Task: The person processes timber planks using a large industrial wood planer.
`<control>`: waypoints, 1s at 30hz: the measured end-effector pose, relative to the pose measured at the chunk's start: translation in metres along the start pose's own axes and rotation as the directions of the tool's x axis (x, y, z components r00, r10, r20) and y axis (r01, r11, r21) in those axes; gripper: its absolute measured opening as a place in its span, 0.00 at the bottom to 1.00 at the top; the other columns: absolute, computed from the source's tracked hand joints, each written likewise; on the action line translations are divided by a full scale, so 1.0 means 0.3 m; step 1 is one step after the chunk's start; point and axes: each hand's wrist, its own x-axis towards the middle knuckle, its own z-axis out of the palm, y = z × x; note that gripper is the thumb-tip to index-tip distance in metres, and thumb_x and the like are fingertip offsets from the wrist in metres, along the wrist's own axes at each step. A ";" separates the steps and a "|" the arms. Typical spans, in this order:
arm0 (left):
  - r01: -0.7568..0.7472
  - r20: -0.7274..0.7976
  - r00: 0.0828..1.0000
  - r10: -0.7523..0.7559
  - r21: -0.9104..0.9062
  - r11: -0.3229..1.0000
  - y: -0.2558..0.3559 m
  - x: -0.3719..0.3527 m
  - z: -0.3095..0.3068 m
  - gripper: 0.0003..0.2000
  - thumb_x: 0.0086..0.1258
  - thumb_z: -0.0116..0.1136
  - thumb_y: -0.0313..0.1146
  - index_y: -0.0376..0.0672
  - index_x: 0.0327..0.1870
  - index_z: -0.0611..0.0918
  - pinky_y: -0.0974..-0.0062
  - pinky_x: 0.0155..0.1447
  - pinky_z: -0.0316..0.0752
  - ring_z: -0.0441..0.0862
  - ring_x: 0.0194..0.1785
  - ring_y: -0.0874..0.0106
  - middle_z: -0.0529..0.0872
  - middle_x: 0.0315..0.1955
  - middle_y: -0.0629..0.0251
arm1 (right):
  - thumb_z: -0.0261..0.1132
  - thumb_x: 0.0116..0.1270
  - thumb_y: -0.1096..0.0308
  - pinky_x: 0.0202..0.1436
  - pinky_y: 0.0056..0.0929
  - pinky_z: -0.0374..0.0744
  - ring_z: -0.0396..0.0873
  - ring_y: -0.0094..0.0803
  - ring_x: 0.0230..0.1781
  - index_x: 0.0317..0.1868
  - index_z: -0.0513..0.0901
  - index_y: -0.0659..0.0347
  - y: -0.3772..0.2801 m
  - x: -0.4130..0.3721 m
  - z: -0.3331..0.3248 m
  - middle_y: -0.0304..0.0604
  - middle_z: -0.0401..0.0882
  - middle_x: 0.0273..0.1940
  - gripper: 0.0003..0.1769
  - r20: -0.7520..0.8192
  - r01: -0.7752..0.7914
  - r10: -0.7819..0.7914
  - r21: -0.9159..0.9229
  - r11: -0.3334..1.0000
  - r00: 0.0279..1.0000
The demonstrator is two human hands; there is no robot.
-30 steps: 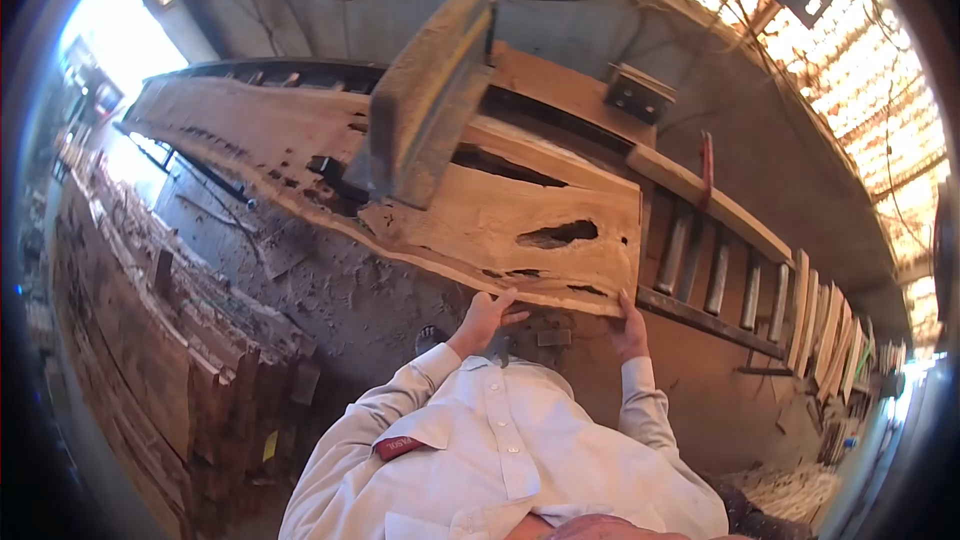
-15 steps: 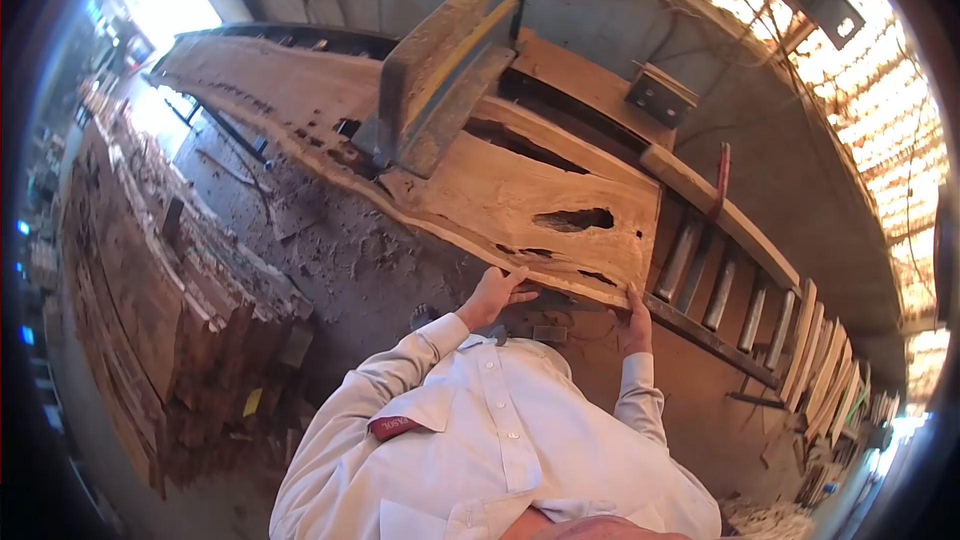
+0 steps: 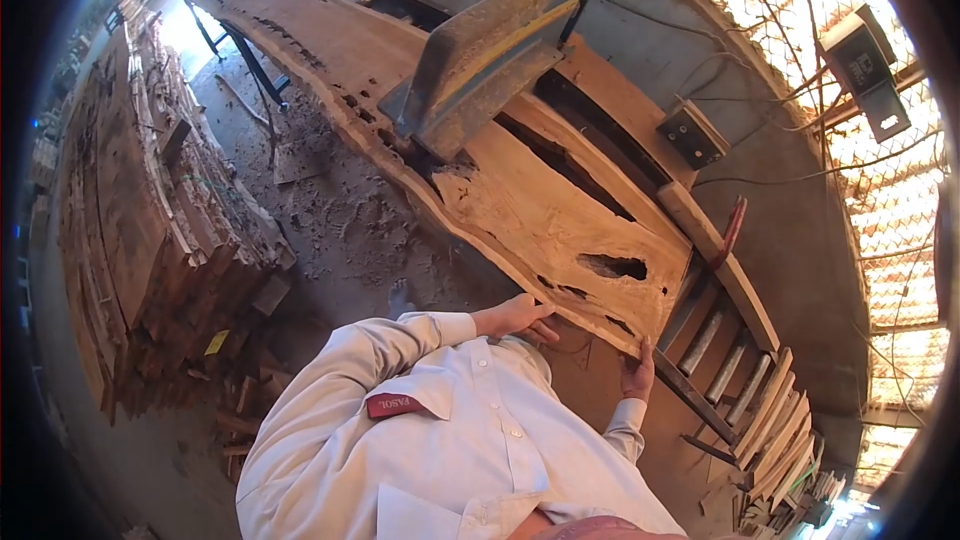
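Note:
A long wooden slab [image 3: 560,230] with a wavy edge and dark holes lies on the machine, its near end by my body. My left hand [image 3: 518,318] holds the slab's near long edge, the thumb by the edge and the other fingers lower down. At the near right corner, my right hand [image 3: 638,372] grips the slab with its fingertips against the end. Above the slab stands a worn metal guard [image 3: 490,50] with a yellow stripe; it hides part of the wood.
Stacked rough boards [image 3: 130,210] stand at the left. Metal rollers [image 3: 722,370] and a red-handled lever [image 3: 735,230] are at the right, with cut wood strips [image 3: 775,420] beyond. Sawdust and debris cover the floor. A switch box [image 3: 692,135] is beyond the slab.
The view has shifted and turned. Both hands remain at the slab's edge, and its near end now covers more of the rollers.

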 end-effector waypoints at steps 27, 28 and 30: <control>0.100 -0.161 0.983 -0.084 0.096 0.990 -0.013 0.023 -0.006 0.31 0.86 0.45 0.56 0.27 0.63 0.72 0.66 0.34 0.88 0.91 0.31 0.60 0.89 0.37 0.46 | 0.52 0.78 0.31 0.70 0.50 0.74 0.77 0.59 0.67 0.73 0.69 0.69 -0.046 0.124 0.257 0.62 0.77 0.67 0.46 -0.335 -0.084 -0.608 -0.911 0.403 0.720; 0.101 -0.164 0.983 -0.083 0.106 0.989 -0.020 0.027 -0.011 0.31 0.86 0.45 0.56 0.28 0.63 0.72 0.66 0.34 0.87 0.90 0.31 0.60 0.89 0.37 0.46 | 0.52 0.78 0.30 0.70 0.51 0.74 0.77 0.59 0.67 0.73 0.69 0.68 -0.043 0.146 0.243 0.62 0.78 0.67 0.47 -0.356 -0.114 -0.613 -0.911 0.397 0.706; 0.098 -0.152 0.985 -0.078 0.129 0.987 -0.022 0.032 -0.016 0.31 0.85 0.45 0.56 0.28 0.63 0.72 0.66 0.34 0.87 0.90 0.30 0.60 0.89 0.37 0.47 | 0.51 0.78 0.30 0.69 0.52 0.74 0.78 0.59 0.67 0.73 0.69 0.67 -0.036 0.165 0.248 0.61 0.78 0.67 0.46 -0.378 -0.149 -0.631 -0.911 0.385 0.678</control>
